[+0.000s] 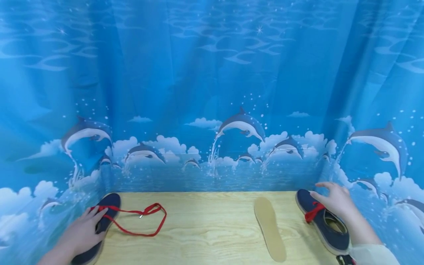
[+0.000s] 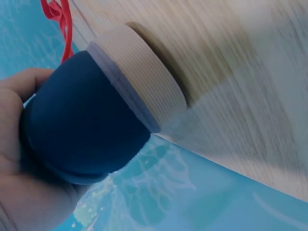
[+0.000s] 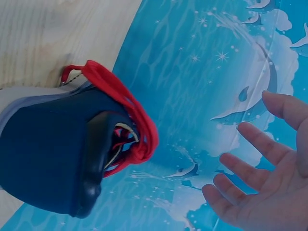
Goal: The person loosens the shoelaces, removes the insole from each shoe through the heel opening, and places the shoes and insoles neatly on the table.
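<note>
At the left end of the table, a navy shoe (image 1: 114,200) with a pale sole sits under my left hand (image 1: 81,232). My left fingers lie over its lacing, and the left wrist view shows the hand wrapped round the heel (image 2: 82,115). From this shoe a loose red lace (image 1: 132,212) trails rightward in a loop. A second navy shoe (image 1: 339,241) stands at the right, its red lace (image 3: 144,125) tied in a bow. Beside it my right hand (image 1: 336,200) hovers with fingers spread and nothing held. The right wrist view shows a gap between them.
A tan insole (image 1: 269,230) lies flat on the wood-grain table (image 1: 208,228), left of the right-hand shoe. Blue dolphin-print curtain (image 1: 212,92) rises behind the table and hangs along both sides, close to each shoe.
</note>
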Demonstrator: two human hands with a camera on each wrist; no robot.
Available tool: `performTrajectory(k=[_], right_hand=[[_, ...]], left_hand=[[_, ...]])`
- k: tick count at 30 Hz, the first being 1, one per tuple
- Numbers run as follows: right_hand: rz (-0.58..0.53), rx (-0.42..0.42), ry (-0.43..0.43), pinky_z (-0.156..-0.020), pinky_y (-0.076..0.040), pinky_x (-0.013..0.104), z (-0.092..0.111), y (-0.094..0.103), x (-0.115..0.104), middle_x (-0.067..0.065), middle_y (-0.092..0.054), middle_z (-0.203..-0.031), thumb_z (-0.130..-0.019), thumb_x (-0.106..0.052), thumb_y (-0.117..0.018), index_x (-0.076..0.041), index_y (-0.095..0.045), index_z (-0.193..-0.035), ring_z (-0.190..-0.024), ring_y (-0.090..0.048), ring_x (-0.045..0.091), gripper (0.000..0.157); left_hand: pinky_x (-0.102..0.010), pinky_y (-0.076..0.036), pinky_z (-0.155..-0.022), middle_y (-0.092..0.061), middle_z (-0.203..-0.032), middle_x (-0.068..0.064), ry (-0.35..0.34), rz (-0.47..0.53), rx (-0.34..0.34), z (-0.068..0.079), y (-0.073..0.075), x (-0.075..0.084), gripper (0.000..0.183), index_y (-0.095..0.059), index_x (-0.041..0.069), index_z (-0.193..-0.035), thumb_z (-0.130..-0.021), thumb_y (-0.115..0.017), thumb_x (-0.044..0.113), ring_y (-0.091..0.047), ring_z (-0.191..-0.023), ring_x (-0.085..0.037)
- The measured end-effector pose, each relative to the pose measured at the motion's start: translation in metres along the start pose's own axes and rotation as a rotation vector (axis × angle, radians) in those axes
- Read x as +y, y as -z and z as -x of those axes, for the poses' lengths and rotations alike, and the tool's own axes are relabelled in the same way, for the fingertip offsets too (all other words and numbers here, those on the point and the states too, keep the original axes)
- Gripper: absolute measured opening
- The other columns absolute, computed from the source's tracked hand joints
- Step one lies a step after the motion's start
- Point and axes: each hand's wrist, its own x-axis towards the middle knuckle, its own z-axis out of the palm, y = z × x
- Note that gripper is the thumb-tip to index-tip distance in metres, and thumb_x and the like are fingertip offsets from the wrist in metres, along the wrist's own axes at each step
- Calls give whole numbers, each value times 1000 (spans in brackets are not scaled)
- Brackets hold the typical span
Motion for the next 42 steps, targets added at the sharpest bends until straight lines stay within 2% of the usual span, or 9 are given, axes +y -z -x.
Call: performTrajectory(k=[9, 19, 31, 37, 42], right_hand=[[-9, -9, 14, -96, -20, 75, 0, -4, 8, 42, -46, -134, -98, -50, -59, 11, -55, -132, -121, -36, 63, 70], [0, -10, 24, -97, -17, 76, -1, -9, 17, 40, -51, -131, -99, -47, -59, 11, -56, -131, -118, -43, 63, 66], [11, -40, -21, -95, -23, 72, -2, -14, 24, 40, -52, -130, -98, -49, -60, 12, -53, -133, -117, -42, 63, 71], [21, -42, -21, -93, -25, 69, -3, -18, 30, 39, -54, -128, -96, -52, -62, 12, -54, -131, -115, -44, 62, 74], [34, -56, -29, -92, -25, 68, -3, -23, 39, 40, -52, -129, -94, -54, -63, 13, -54, -131, -115, -45, 62, 77]], left_hand=[[-77, -31, -98, -30, -142, -49, 17, -20, 46, 5, -1, 7, 82, -46, -6, -144, -88, -71, 48, -24, -128, -69], [-77, -30, -99, -35, -141, -46, 29, -73, 86, 11, 4, 21, 80, -49, -5, -143, -88, -70, 51, -27, -127, -69], [-75, -32, -101, -44, -141, -40, -84, -49, 230, 20, 2, 58, 67, -57, -4, -137, -89, -72, 41, -33, -130, -64], [-76, -32, -101, -47, -142, -36, -104, -12, 267, 19, -3, 76, 65, -58, 0, -137, -87, -74, 39, -35, -131, -61], [-74, -35, -100, -50, -140, -33, -160, 5, 286, 18, -7, 91, 63, -59, 3, -136, -87, -75, 39, -38, -131, -59]])
